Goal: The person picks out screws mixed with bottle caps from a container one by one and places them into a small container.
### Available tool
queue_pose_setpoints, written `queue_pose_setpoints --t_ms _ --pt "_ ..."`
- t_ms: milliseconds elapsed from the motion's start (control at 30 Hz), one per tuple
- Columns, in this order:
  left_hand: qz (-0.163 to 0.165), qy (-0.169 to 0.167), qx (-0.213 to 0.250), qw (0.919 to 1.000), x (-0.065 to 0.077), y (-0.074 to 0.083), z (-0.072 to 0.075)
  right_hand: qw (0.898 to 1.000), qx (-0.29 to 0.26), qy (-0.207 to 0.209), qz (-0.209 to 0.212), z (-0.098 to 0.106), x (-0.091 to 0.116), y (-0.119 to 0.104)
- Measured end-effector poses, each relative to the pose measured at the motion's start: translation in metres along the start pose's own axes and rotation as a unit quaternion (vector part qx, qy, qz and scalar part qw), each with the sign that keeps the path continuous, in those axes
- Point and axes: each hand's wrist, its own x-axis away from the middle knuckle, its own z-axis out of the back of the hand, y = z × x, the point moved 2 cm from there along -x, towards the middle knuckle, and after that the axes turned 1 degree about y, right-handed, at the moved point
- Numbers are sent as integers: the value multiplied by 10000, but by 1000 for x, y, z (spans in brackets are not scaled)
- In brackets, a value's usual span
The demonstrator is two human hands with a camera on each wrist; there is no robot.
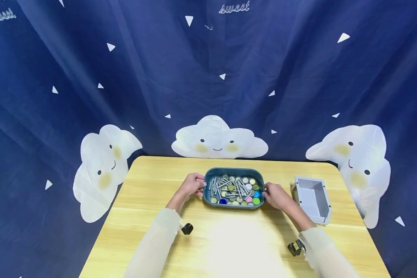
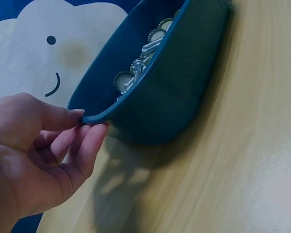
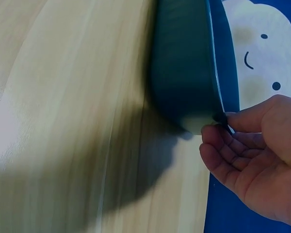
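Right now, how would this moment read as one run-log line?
left grip: pinches teal tub, left end | right grip: pinches right end | tub: holds silver rods, bottle caps | grey bin: right of tub

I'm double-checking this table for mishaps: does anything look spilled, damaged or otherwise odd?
Nothing stands out. The visible bottle caps and metal rods lie inside the blue tub, and neither it nor the gray bin shows obvious damage.

The basin (image 2: 179, 90) is teal, the bin (image 1: 314, 200) grey.
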Motion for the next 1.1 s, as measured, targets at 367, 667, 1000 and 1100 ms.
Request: queue_pose_setpoints --t_ms 367,667,1000,1100 --pt "-2 -77 -27 10000 2 -4 -6 9999 -50 -50 -141 -3 4 8" --pt "80 -56 78 9999 -1 0 -11 9998 53 91 -156 0 -1 12" --pt "7 -28 92 10000 -1 2 -12 9985 439 210 -252 6 -2 5" --pt "1 -35 122 9999 0 1 -14 9936 747 837 -152 10 -1 -2"
